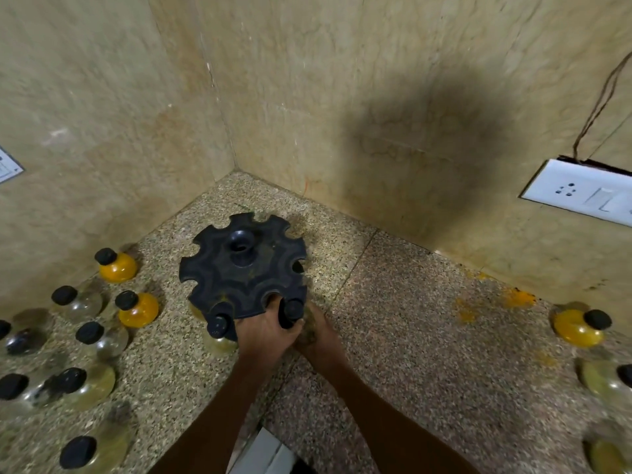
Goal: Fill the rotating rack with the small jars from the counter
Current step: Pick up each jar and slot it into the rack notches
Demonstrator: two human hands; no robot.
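both hands seat a jar [293,311] in the rack [243,268]: left hand [266,331] wrapped round it, right hand [316,331] beneath, grip unclear; one jar [218,326] sits left of it, most slots empty, many jars [89,333] left

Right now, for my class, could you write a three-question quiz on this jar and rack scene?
1. True or false: the black notched plastic rack stands in the counter corner.
2. Which colour are the caps on the small round glass jars? A) white B) black C) red
3. Fill in: the yellow-filled jar at the far right lies near a white ____ plate on the wall.

Key:
1. True.
2. B, as on the jar cap by the left hand.
3. Socket.

Both hands, left hand and right hand, meet at the rack's near edge around a black-capped jar.
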